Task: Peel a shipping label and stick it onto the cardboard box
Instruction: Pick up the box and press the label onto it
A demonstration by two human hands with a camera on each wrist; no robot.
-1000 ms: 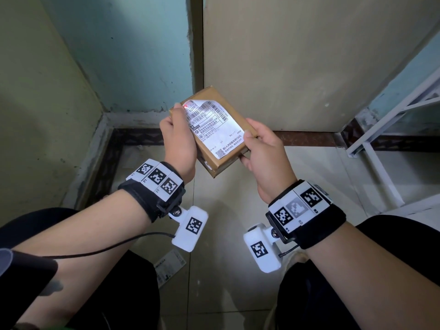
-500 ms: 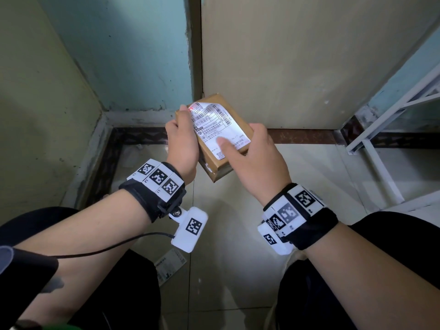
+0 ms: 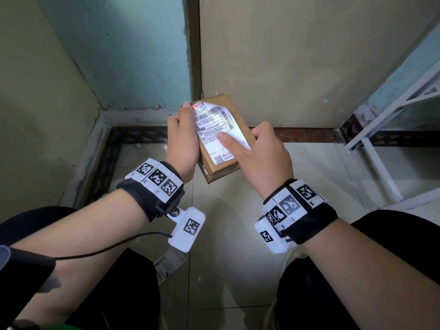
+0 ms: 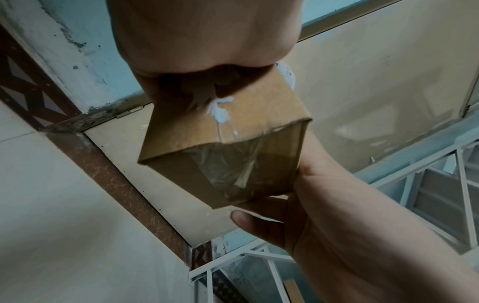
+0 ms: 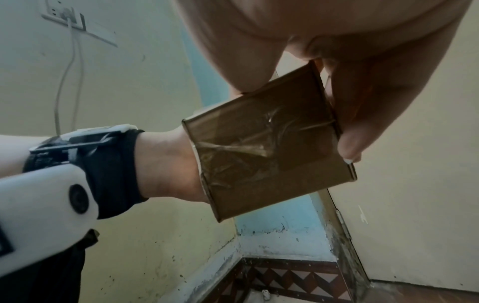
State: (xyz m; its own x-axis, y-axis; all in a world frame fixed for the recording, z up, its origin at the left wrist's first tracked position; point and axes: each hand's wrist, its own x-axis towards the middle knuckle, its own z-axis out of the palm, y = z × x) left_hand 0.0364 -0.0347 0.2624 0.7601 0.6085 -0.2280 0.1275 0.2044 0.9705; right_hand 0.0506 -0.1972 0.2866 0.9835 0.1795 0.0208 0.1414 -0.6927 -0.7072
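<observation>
A small brown cardboard box (image 3: pixel 235 117) is held up between both hands over the floor. A white shipping label (image 3: pixel 212 136) with barcodes lies on its top face, and the label's far end looks wrinkled and slightly raised. My left hand (image 3: pixel 182 139) grips the box's left side, thumb at the far left corner. My right hand (image 3: pixel 259 151) holds the right side, its thumb (image 3: pixel 226 139) pressing on the middle of the label. From below, the left wrist view shows the taped end of the box (image 4: pixel 228 168), and the right wrist view shows the box (image 5: pixel 267 155) too.
A strip of printed backing paper (image 3: pixel 169 260) lies on the tiled floor between my knees. A white metal frame (image 3: pixel 378 148) stands at the right. Walls and a beige door panel (image 3: pixel 297 55) close in just beyond the box.
My right thumb moved from the box's right edge onto the label and now presses its middle. The box has turned a little and sits slightly higher. The left hand's grip is unchanged.
</observation>
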